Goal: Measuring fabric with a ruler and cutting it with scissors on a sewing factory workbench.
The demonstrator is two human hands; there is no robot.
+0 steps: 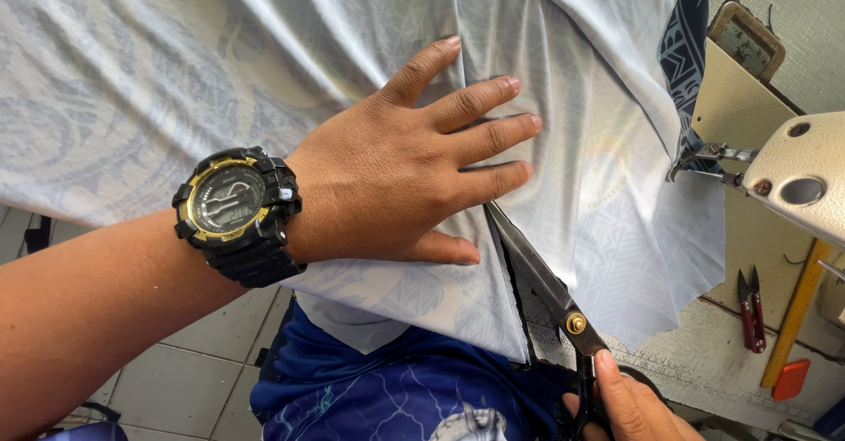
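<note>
The left hand (400,172) lies flat on the pale grey cloth (176,80), fingers spread and pointing to 2 o'clock. It grips nothing. A black and gold watch (236,215) sits on its wrist. At 5 o'clock, the right hand (629,406) is closed around the handles of black scissors (550,287). The blades touch the cloth just under the left hand's little finger.
</note>
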